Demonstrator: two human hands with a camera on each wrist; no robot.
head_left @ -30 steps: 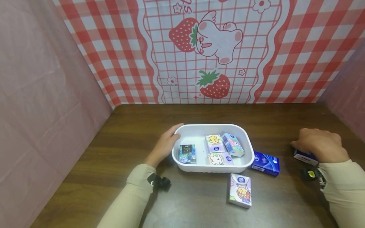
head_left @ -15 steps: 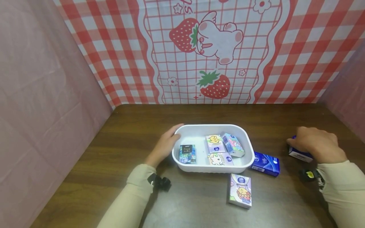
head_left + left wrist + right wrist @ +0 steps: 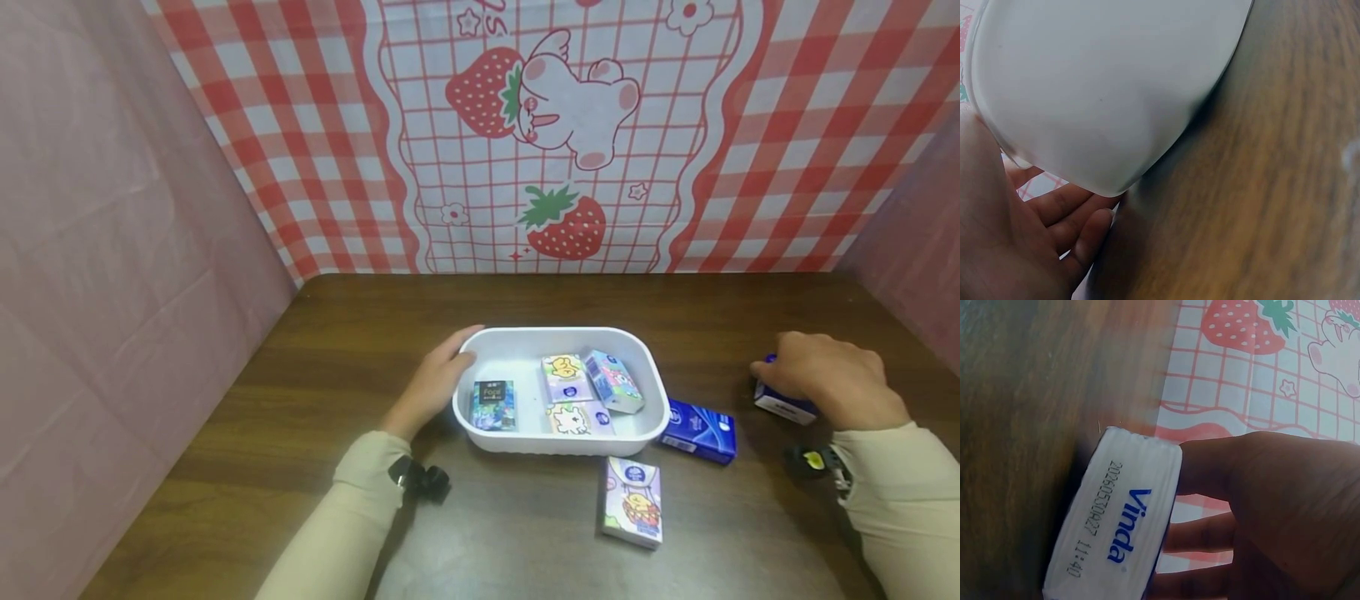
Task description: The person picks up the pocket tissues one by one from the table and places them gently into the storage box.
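Note:
My left hand (image 3: 431, 387) holds the left end of a white plastic basin (image 3: 555, 443), thumb over the rim; in the left wrist view its fingers (image 3: 1060, 203) lie against the outer wall. Inside the basin are a dark green-blue tissue pack (image 3: 492, 407) and several pastel cartoon packs (image 3: 566, 379). At the right, my right hand (image 3: 836, 375) grips a blue tissue pack (image 3: 780, 404) from above. The right wrist view shows this pack's white end (image 3: 1116, 519), printed "Vinda", low over the wood, with fingers along its side.
Another blue tissue pack (image 3: 699, 431) lies against the basin's right end. A lilac cartoon pack (image 3: 632, 502) lies in front of the basin on the brown wooden table (image 3: 360, 333). A red checked cloth (image 3: 337, 167) hangs behind, and a pink cloth (image 3: 135, 250) at the left.
My right hand has moved a little to the left, and the blue tissue pack has come with it. The left hand and the basin have stayed in place.

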